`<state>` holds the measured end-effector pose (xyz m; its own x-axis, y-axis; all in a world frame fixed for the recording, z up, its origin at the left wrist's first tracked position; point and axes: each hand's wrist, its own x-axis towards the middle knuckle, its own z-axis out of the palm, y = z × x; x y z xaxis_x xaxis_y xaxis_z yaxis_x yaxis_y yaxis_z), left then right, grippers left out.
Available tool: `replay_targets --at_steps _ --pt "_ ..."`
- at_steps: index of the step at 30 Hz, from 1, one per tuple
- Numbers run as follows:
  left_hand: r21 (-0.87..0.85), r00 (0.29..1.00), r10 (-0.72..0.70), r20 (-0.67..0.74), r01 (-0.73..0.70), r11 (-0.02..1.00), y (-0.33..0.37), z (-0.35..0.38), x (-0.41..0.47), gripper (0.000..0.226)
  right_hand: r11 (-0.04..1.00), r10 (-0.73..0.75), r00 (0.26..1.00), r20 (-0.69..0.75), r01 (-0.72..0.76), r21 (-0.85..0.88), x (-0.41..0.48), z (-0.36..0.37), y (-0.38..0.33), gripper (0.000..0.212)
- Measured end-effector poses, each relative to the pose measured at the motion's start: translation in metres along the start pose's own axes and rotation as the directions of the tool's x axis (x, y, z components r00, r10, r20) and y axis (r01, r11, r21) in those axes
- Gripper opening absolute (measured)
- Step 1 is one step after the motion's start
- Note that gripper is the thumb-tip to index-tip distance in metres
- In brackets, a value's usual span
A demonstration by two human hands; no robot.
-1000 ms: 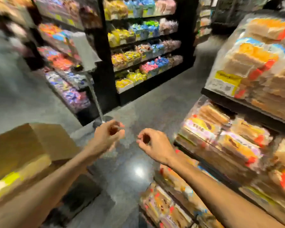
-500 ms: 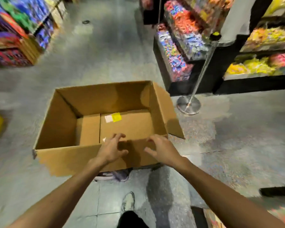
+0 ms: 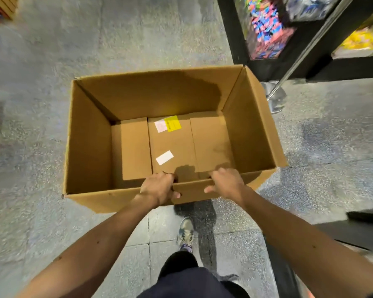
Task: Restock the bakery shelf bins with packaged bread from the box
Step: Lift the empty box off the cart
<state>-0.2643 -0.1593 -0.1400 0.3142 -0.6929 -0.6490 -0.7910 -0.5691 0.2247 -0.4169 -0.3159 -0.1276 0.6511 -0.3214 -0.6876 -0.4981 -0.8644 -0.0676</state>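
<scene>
Box (image 3: 88, 136) rim now gripped by left hand (image 3: 158, 189) and right hand (image 3: 225, 182), fingers curled over it.

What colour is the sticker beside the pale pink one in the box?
The sticker is yellow; the head view shows it.

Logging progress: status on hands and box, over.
Left hand and right hand grip box near wall. No bread inside, only labels. Stanchion base by far right corner.
</scene>
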Motion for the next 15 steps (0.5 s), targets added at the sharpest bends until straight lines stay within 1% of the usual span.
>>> replay_targets --at_steps 3,6,9,12,15 --pt "0.102 0.998 0.052 -0.037 -0.048 0.994 -0.001 -0.003 0.000 0.037 1.000 0.023 0.998 -0.055 -0.023 -0.010 -0.006 -0.004 -0.003 0.054" --pt "0.182 0.989 0.100 -0.110 -0.079 0.980 0.002 -0.022 -0.005 0.037 0.997 0.067 0.979 -0.194 -0.060 0.043 -0.013 -0.010 -0.004 0.053" --pt "0.176 0.975 0.125 -0.186 -0.092 0.980 0.004 -0.049 -0.016 0.046 0.995 0.089 0.944 -0.319 -0.096 -0.008 -0.029 -0.032 -0.006 0.058" --pt "0.166 0.964 0.152 -0.219 -0.117 0.979 0.007 -0.076 -0.036 0.055 0.993 0.118 0.924 -0.364 -0.118 0.020 -0.053 -0.058 -0.011 0.053" --pt "0.172 0.950 0.192 -0.246 -0.152 0.973 0.010 -0.095 -0.065 0.053 0.992 0.127 0.879 -0.460 -0.122 0.041 -0.090 -0.071 -0.022 0.049"
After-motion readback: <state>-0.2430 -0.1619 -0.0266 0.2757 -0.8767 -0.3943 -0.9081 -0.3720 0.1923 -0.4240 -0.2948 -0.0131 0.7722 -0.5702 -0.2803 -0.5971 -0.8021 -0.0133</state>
